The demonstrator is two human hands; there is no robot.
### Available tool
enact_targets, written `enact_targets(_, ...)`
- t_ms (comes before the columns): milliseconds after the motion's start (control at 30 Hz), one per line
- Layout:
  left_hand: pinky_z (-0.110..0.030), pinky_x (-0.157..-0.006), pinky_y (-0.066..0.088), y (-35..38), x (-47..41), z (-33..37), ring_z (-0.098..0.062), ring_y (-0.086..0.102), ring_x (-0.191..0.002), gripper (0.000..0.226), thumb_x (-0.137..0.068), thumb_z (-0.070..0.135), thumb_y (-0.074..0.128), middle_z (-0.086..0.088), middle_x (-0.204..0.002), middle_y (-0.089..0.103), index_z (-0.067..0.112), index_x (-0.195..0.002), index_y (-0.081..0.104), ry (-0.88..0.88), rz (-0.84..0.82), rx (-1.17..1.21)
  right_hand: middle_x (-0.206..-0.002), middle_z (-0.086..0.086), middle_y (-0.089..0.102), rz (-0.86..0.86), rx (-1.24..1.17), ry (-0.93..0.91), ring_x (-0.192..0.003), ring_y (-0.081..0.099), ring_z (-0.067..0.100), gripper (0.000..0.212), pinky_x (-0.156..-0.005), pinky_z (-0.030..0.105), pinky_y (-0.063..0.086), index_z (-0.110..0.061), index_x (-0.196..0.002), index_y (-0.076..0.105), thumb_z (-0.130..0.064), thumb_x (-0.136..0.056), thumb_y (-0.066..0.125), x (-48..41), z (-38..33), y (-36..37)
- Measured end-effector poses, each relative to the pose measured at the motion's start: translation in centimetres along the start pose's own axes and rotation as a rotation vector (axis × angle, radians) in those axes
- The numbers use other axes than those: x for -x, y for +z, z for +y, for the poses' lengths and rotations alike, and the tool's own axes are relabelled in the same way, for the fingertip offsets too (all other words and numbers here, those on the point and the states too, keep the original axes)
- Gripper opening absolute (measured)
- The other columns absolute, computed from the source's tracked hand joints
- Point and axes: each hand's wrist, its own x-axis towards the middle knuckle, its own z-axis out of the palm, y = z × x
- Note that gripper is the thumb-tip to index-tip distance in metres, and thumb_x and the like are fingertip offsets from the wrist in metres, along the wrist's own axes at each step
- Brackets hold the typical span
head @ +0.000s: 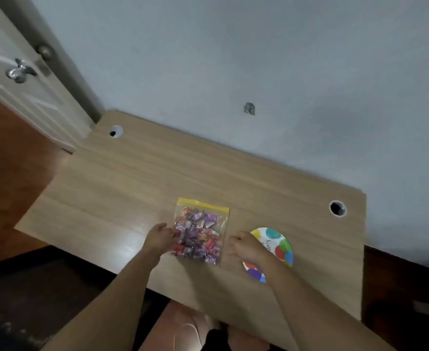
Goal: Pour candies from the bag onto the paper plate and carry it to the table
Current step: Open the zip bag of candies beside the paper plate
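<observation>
Candy bag lies between left hand and right hand.

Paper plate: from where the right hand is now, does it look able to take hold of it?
Probably yes. The right hand hovers over the near-left part of the paper plate, which lies flat on the desk with nothing on it. The candy bag lies apart, to its left.
</observation>
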Motion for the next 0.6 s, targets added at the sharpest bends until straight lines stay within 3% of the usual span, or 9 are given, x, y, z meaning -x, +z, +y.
enact_targets(67, -0.045, -0.079, 0.058, -0.2, -0.3, -0.8, -0.033, 0.068, -0.088, 0.061, -0.105, -0.002, 0.057, -0.028, -0.121, 0.065, -0.001, -0.161, 0.033, -0.018, -0.02, 0.056, -0.091, 0.01, 0.059, -0.058, -0.026, 0.048, -0.07, 0.059, 0.018, 0.017, -0.064, 0.029, 0.05, -0.018, -0.099, 0.062, -0.014, -0.108, 0.049, -0.5, 0.4, 1.6)
enact_targets(133, -0.042, -0.081, 0.058, -0.1, -1.0, -2.3, -0.03, 0.068, -0.091, 0.056, -0.106, 0.008, 0.061, -0.023, -0.115, 0.068, -0.001, -0.157, 0.041, -0.042, -0.02, 0.054, -0.081, 0.007, 0.057, -0.098, 0.007, 0.076, -0.064, 0.057, 0.015, 0.026, -0.062, 0.028, 0.044, -0.021, -0.091, 0.064, -0.01, -0.107, 0.047, -0.6, 1.2, 3.0)
enact_targets(167, -0.042, -0.084, 0.057, 0.0, -1.3, -2.7, -0.029, 0.067, -0.094, 0.054, -0.105, 0.011, 0.062, -0.022, -0.114, 0.067, 0.0, -0.155, 0.044, -0.048, -0.02, 0.076, -0.084, 0.006, 0.063, -0.095, 0.001, 0.086, -0.068, 0.063, 0.017, 0.026, -0.063, 0.028, 0.044, -0.021, -0.096, 0.069, -0.012, -0.107, 0.046, -0.8, 1.4, 3.5)
enact_targets(233, -0.041, -0.088, 0.055, 0.3, -1.9, -3.2, -0.03, 0.065, -0.1, 0.054, -0.104, 0.013, 0.064, -0.021, -0.115, 0.067, 0.001, -0.154, 0.047, -0.044, -0.004, 0.12, -0.113, 0.01, 0.076, -0.067, -0.004, 0.094, -0.102, 0.076, 0.028, 0.029, -0.077, 0.032, 0.051, -0.02, -0.126, 0.071, -0.021, -0.109, 0.047, -0.8, 1.7, 4.0)
enact_targets(300, -0.042, -0.097, 0.059, 0.6, -2.0, -3.4, -0.03, 0.07, -0.109, 0.054, -0.102, 0.021, 0.068, -0.019, -0.125, 0.07, 0.005, -0.152, 0.051, -0.033, -0.015, 0.086, -0.125, 0.012, 0.075, -0.07, -0.005, 0.087, -0.113, 0.073, 0.032, 0.035, -0.083, 0.035, 0.05, -0.015, -0.138, 0.066, -0.024, -0.11, 0.047, -0.7, 1.6, 4.3)
enact_targets(400, -0.041, -0.089, 0.064, 1.1, -1.4, -3.5, -0.028, 0.074, -0.108, 0.04, -0.101, 0.038, 0.069, -0.014, -0.126, 0.074, 0.015, -0.133, 0.066, 0.015, -0.036, -0.029, -0.101, 0.005, 0.071, -0.074, 0.006, 0.07, -0.087, 0.066, 0.023, 0.029, -0.074, 0.031, 0.044, -0.016, -0.129, 0.069, -0.019, -0.109, 0.048, -0.6, 1.5, 4.2)
enact_targets(500, -0.045, -0.091, 0.065, 1.7, -1.0, -3.5, -0.036, 0.075, -0.113, 0.029, -0.106, 0.027, 0.062, -0.018, -0.121, 0.078, 0.01, -0.126, 0.075, 0.059, -0.028, -0.031, -0.085, -0.01, 0.063, -0.024, 0.04, 0.049, -0.067, 0.063, 0.002, 0.022, -0.06, 0.015, 0.049, -0.028, -0.097, 0.066, -0.019, -0.109, 0.05, -0.3, 1.4, 3.1)
enact_targets(567, -0.037, -0.081, 0.066, 1.9, -0.6, -3.3, -0.036, 0.076, -0.11, 0.026, -0.107, 0.021, 0.06, -0.021, -0.117, 0.079, 0.008, -0.121, 0.077, 0.117, -0.041, -0.088, -0.105, -0.01, 0.074, 0.039, 0.087, -0.011, -0.084, 0.071, -0.011, 0.02, -0.07, 0.008, 0.049, -0.031, -0.109, 0.07, -0.023, -0.109, 0.051, 0.1, 1.0, 2.1)
enact_targets(600, -0.03, -0.071, 0.065, 2.0, -0.3, -3.1, -0.031, 0.078, -0.103, 0.025, -0.107, 0.018, 0.061, -0.022, -0.116, 0.079, 0.007, -0.12, 0.078, 0.154, -0.056, -0.114, -0.123, -0.005, 0.075, 0.058, 0.103, -0.037, -0.103, 0.072, -0.004, 0.023, -0.082, 0.015, 0.048, -0.027, -0.127, 0.067, -0.025, -0.11, 0.052, 0.5, 0.6, 1.7)
